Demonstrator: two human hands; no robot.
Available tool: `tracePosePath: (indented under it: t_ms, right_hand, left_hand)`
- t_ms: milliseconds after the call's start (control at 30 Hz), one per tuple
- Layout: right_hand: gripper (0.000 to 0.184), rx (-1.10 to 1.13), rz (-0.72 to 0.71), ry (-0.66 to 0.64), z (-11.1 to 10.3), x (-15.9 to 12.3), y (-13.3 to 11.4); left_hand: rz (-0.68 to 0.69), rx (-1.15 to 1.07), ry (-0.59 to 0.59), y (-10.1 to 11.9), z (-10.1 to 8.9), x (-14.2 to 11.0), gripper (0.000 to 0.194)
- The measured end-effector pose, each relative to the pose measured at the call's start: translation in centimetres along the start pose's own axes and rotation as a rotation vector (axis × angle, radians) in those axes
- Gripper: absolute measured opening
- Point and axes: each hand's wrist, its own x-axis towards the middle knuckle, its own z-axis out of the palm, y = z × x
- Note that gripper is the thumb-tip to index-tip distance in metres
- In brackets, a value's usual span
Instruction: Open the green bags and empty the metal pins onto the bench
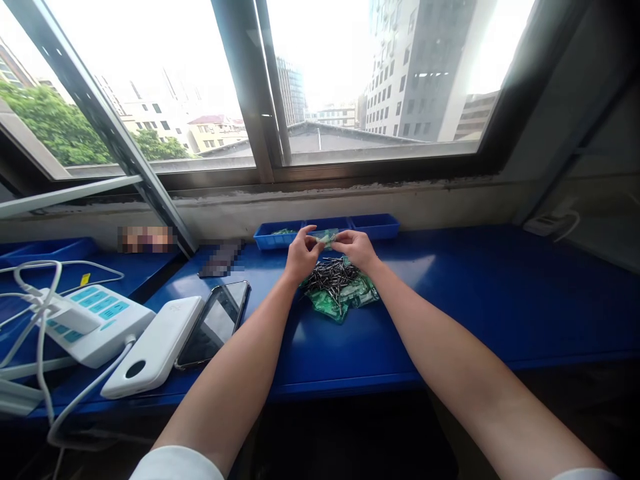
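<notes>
Between my two hands is a small clear green plastic bag, pinched at its left by my left hand and at its right by my right hand. Something pale shows in the bag, too small to name. Below the hands lies a heap of dark metal screws or similar thin pins, on top of more green plastic bags. Just behind the hands stands a long blue tray in sections, with some green bags in its left section.
The blue table runs along a window. To the left lie a black-framed phone, a white power bank and a white power strip with tangled cables. A blurred dark object lies behind the phone. A metal post stands at the left.
</notes>
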Motion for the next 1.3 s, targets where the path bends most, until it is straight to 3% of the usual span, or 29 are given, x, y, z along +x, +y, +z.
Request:
tracePosePath:
  t_ms: [67, 200, 300, 400, 500, 633, 867, 967, 1067, 1300]
  right_hand:
    - [0.026, -0.118, 0.002, 0.024, -0.2, 0.0, 0.2]
    - [0.024, -0.297, -0.002, 0.088, -0.9, -0.1, 0.2]
    - [0.022, -0.351, 0.003, 0.116, -1.1, -0.3, -0.3]
    - [0.02, -0.409, -0.002, 0.11, -1.1, -0.4, -0.6]
    - [0.021, -0.478, -0.025, 0.075, -1.0, -0.5, -0.6]
    - [0.021, -0.536, -0.059, 0.039, -0.9, -0.4, -0.1]
    - [0.023, -0.582, -0.079, 0.017, -1.2, -0.3, 0.1]
    - [0.023, -0.601, -0.076, 0.01, -1.2, -0.2, 0.2]
    - [0.024, -0.625, -0.071, -0.001, -1.2, -0.1, 0.5]
    - [0.035, -0.774, 0.001, 0.01, -2.1, 0.3, 1.4]
  left_hand:
    - [-0.029, 0.082, 0.094, 0.3, -0.3, 0.5, 0.048]
    - [-0.124, 0.34, 0.348, 0.5, -2.2, 3.1, 0.037]
    - [-0.181, 0.512, 0.448, 0.0, -4.4, 5.5, 0.026]
    - [-0.226, 0.622, 0.512, -0.8, -6.3, 7.1, 0.028]
    - [-0.213, 0.744, 0.478, -1.5, -7.3, 7.9, 0.024]
    - [-0.22, 0.847, 0.39, -2.5, -7.1, 8.7, 0.027]
    - [-0.461, 0.833, 0.042, -3.7, -5.0, 10.0, 0.033]
    - [-0.51, 0.864, -0.024, -3.9, -4.4, 9.7, 0.041]
    - [-0.509, 0.89, 0.02, -3.6, -4.2, 9.0, 0.045]
    - [-0.309, 0.714, 0.318, -0.5, -3.0, 6.6, 0.027]
